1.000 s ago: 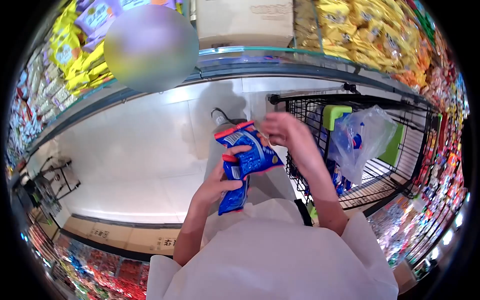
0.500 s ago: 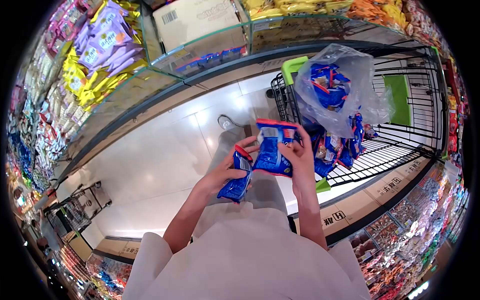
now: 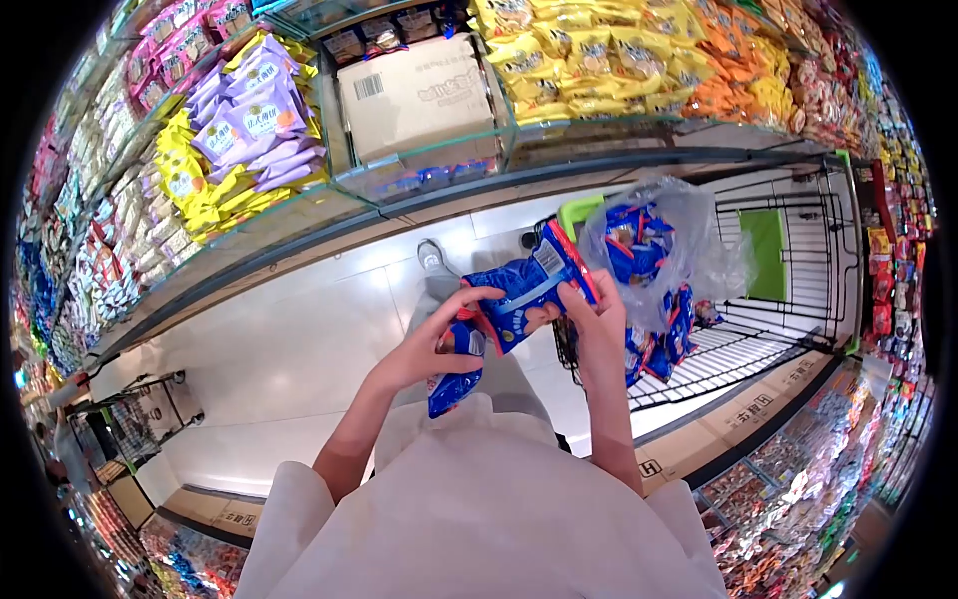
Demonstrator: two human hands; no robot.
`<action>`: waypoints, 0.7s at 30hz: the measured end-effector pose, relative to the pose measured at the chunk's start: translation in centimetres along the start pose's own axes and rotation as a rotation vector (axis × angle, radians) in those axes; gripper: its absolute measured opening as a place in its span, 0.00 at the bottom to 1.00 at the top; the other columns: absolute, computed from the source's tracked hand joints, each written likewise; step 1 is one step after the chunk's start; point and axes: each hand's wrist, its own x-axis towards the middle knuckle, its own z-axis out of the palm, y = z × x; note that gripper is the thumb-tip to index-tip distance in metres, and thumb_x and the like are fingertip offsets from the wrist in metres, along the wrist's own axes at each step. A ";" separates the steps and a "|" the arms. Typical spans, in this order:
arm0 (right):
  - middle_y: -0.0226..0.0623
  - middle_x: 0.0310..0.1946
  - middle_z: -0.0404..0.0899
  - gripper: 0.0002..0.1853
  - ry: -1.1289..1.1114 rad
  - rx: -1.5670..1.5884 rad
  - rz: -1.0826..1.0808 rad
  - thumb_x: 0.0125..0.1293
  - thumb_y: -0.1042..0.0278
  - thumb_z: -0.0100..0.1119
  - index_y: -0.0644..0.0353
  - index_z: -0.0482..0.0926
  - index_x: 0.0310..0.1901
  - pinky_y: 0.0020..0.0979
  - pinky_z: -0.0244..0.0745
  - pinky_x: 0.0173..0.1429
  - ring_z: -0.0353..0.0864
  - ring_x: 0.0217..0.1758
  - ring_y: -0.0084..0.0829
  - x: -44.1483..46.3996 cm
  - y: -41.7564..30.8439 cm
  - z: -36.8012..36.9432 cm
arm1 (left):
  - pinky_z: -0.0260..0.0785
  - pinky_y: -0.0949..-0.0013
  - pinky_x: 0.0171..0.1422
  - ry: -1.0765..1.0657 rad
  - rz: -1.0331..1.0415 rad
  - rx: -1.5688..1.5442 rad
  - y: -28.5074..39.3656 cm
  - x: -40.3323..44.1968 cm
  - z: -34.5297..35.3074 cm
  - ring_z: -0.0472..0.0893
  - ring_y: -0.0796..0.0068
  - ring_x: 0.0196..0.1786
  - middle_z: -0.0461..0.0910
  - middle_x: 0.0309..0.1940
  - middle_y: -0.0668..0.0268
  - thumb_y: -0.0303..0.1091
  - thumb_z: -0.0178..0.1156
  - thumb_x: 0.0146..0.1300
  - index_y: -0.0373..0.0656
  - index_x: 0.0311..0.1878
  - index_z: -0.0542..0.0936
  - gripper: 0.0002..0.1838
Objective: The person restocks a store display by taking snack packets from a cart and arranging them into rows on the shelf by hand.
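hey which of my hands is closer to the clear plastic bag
Right. Your right hand, gripping one end of the blue snack packet, is lower-left of the clear plastic bag; your left hand is farther left, at the other end.

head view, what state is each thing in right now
left hand, closed on lower packet, fingers against upper packet
right hand, pinching upper packet
upper packet, tilted, between both hands
lower packet, in left hand
plastic bag, crumpled, blue packets inside
shopping cart, part-filled, loose packets inside
cardboard box, no opening visible
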 end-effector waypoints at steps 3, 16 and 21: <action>0.27 0.28 0.75 0.13 -0.213 -0.209 0.129 0.54 0.79 0.59 0.61 0.67 0.40 0.16 0.64 0.39 0.70 0.32 0.13 3.1 -2.2 1.6 | 0.55 0.70 0.59 -0.012 0.029 0.281 2.3 0.8 -4.2 0.65 0.70 0.55 0.63 0.52 0.65 0.27 0.61 0.46 0.51 0.59 0.63 0.33; 0.40 0.33 0.78 0.18 0.026 -1.011 -0.429 0.54 0.74 0.60 0.62 0.69 0.47 0.27 0.72 0.40 0.78 0.34 0.26 17.6 -9.5 15.4 | 0.68 0.74 0.45 0.152 0.169 -0.301 7.2 3.8 -14.2 0.71 0.74 0.49 0.66 0.50 0.64 0.31 0.58 0.50 0.43 0.56 0.64 0.28; 0.45 0.28 0.77 0.17 -0.421 -1.723 -0.607 0.49 0.69 0.61 0.58 0.70 0.42 0.39 0.72 0.32 0.78 0.31 0.44 28.5 -3.5 16.1 | 0.67 0.73 0.46 0.296 0.152 -0.321 7.9 4.6 -16.2 0.72 0.74 0.48 0.68 0.47 0.65 0.32 0.58 0.49 0.42 0.53 0.67 0.25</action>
